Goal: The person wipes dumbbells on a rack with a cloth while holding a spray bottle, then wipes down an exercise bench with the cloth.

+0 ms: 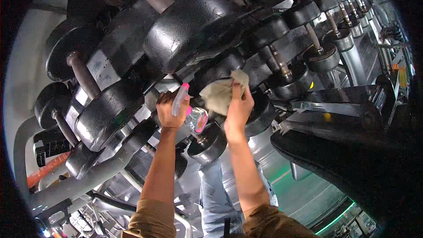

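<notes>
My left hand [167,113] is wrapped round a clear spray bottle [197,120] with a pink nozzle and a pink label. The bottle tilts over the near part of a black dumbbell [206,146]. In my right hand [239,111], a pale beige cloth [217,97] is pinched between thumb and fingers, its loose part hanging to the left. Behind the cloth is a rounded black dumbbell head [220,67], which it overlaps in this view. The dumbbell's handle is mostly hidden by the cloth and bottle.
Large black dumbbells [189,26] fill the upper rack, and smaller ones [324,57] run off to the right. More dumbbells [110,112] lie at the left, above a grey rack tube [83,187]. A padded black bench [335,150] stands close on the right.
</notes>
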Demonstrator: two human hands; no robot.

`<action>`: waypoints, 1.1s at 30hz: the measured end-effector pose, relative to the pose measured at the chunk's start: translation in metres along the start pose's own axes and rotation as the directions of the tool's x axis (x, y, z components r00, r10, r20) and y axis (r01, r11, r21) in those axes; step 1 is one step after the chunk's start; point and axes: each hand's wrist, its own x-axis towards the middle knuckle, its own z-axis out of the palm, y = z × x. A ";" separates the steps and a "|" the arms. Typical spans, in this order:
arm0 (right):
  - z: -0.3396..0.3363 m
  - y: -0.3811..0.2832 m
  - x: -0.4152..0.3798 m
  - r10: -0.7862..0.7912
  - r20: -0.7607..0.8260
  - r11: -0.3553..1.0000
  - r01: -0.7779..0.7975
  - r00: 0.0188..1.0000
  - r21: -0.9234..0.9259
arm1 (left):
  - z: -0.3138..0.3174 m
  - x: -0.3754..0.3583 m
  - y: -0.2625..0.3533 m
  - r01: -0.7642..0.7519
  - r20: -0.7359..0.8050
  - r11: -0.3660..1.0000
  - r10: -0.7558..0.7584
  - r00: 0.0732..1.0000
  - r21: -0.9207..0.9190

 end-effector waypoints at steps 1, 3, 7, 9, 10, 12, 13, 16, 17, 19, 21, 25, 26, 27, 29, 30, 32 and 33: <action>-0.004 0.008 0.017 0.018 -0.025 0.999 -0.019 1.000 -0.035 | -0.001 -0.001 0.001 0.011 0.019 1.000 -0.011 1.000 -0.012; -0.008 0.017 0.035 0.010 -0.050 0.999 -0.012 0.999 -0.032 | -0.001 0.001 0.002 0.020 0.033 0.999 -0.020 0.999 -0.024; -0.018 0.033 0.067 0.106 -0.071 0.994 -0.106 0.992 0.002 | -0.003 -0.001 0.005 0.036 0.032 0.999 -0.035 0.999 -0.015; -0.018 0.048 0.089 0.140 -0.096 0.990 -0.142 0.985 -0.014 | -0.003 0.001 0.004 0.043 0.045 0.999 -0.042 0.998 -0.024; -0.024 0.056 0.106 0.142 -0.095 0.990 -0.143 0.985 -0.013 | -0.002 0.001 0.002 0.015 0.030 1.000 -0.014 0.999 -0.020; -0.033 0.058 0.129 0.467 -0.010 0.884 -0.466 0.884 0.036 | -0.003 0.002 0.003 -0.006 0.016 1.000 0.006 1.000 -0.014; -0.036 0.053 0.131 0.486 0.038 0.867 -0.488 0.873 0.100 | -0.004 0.003 0.005 -0.004 0.036 1.000 0.004 0.999 0.004; -0.036 0.034 0.119 0.361 -0.012 0.927 -0.360 0.933 -0.108 | -0.003 0.001 0.006 0.008 0.053 1.000 -0.010 0.999 0.027; -0.035 0.025 0.105 0.290 -0.008 0.944 -0.287 0.957 -0.165 | -0.002 0.000 0.005 0.021 0.055 0.999 -0.023 0.998 0.035; -0.037 0.019 0.085 0.257 0.013 0.957 -0.253 0.966 -0.142 | -0.002 0.005 0.008 0.005 0.029 1.000 -0.005 1.000 0.002; -0.036 0.019 0.086 0.231 0.025 0.956 -0.222 0.973 -0.194 | -0.002 0.006 0.006 -0.014 0.006 1.000 0.014 1.000 -0.027; -0.053 0.073 0.155 0.437 -0.057 0.869 -0.438 0.897 -0.229 | -0.002 0.004 0.008 0.018 0.037 1.000 -0.018 0.999 -0.004; -0.057 0.076 0.165 0.434 -0.056 0.871 -0.435 0.899 -0.229 | -0.003 0.004 0.009 0.029 0.040 0.999 -0.029 0.999 -0.016; -0.059 0.076 0.172 0.527 0.044 0.835 -0.508 0.848 -0.209 | -0.004 0.005 0.009 0.026 0.035 1.000 -0.026 0.999 -0.015; -0.068 0.089 0.196 0.645 0.205 0.755 -0.572 0.736 -0.321 | -0.005 0.005 0.010 0.026 0.038 0.999 -0.024 0.999 -0.044; -0.066 0.085 0.190 0.645 0.206 0.755 -0.571 0.736 -0.321 | -0.005 0.004 0.009 0.026 0.036 0.999 -0.025 0.999 -0.044; -0.057 0.060 0.166 0.576 0.155 0.807 -0.529 0.802 -0.263 | -0.004 0.003 0.006 0.046 0.087 0.998 -0.044 0.995 -0.029; -0.051 0.046 0.151 0.573 0.158 0.809 -0.525 0.804 -0.262 | -0.003 0.003 0.006 0.043 0.083 0.999 -0.041 0.996 -0.029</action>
